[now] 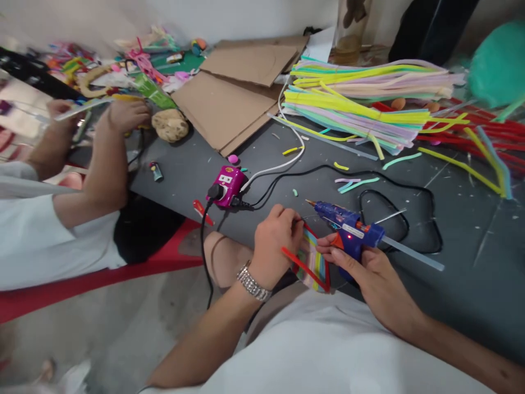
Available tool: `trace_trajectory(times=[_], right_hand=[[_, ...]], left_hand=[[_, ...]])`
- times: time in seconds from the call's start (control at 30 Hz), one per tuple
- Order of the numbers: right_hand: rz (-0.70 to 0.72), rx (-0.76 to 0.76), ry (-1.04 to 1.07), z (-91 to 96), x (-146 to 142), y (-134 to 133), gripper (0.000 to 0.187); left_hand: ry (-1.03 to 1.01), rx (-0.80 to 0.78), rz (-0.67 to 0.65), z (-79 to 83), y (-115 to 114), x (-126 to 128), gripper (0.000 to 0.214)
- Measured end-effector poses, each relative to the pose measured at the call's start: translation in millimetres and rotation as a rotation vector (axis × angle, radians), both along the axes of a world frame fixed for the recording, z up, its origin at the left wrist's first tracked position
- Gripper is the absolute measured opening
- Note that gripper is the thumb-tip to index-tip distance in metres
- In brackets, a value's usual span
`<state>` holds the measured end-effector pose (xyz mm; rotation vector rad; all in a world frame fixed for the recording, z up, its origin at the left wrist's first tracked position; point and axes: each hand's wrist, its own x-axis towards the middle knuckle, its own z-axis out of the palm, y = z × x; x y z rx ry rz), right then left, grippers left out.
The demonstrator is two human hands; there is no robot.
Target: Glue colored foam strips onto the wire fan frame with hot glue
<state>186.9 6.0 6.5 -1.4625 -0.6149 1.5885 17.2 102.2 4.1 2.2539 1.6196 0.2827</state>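
Observation:
My left hand (276,241), with a metal link watch (253,280) on the wrist, is shut on a triangular craft frame (310,261) of red strips filled with pastel stripes. My right hand (365,268) grips a blue hot glue gun (346,232), its nozzle pointing up and left above the frame. A translucent glue stick (412,253) sticks out of the gun's back, and a small red light glows on its body. The fingers of my right hand reach the frame's edge. A black cord (394,219) loops across the table beside the gun.
A magenta power socket (226,186) sits on the dark grey table (455,219). Behind lie bundles of pastel pipe cleaners (356,104), red strips (479,126) and cardboard sheets (229,93). A co-worker's hands (127,115) work at the left, near a sponge-like lump (170,125).

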Motion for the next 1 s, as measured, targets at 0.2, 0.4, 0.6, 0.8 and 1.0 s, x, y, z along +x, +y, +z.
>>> trace_trajectory(times=[0.2, 0.4, 0.6, 0.8, 1.0], right_hand=[[0.007, -0.012, -0.080, -1.9, -2, -1, 0.044], [0.014, 0.000, -0.084, -2.6, -5, -2, 0.045], [0.011, -0.003, -0.052, 0.3, -7, 0, 0.049], [0.004, -0.008, -0.024, 0.8, -6, 0, 0.046], [-0.007, -0.001, 0.000, 1.3, -6, 0, 0.045]], left_hand=[[-0.142, 0.069, -0.007, -10.0, -8, -6, 0.014], [-0.349, -0.007, 0.038, -7.1, -6, -11, 0.018], [-0.393, -0.031, 0.050, -0.8, -3, -11, 0.019], [-0.437, -0.167, 0.107, 1.4, 0, -15, 0.018], [-0.571, -0.390, 0.097, 6.9, 14, -22, 0.017]])
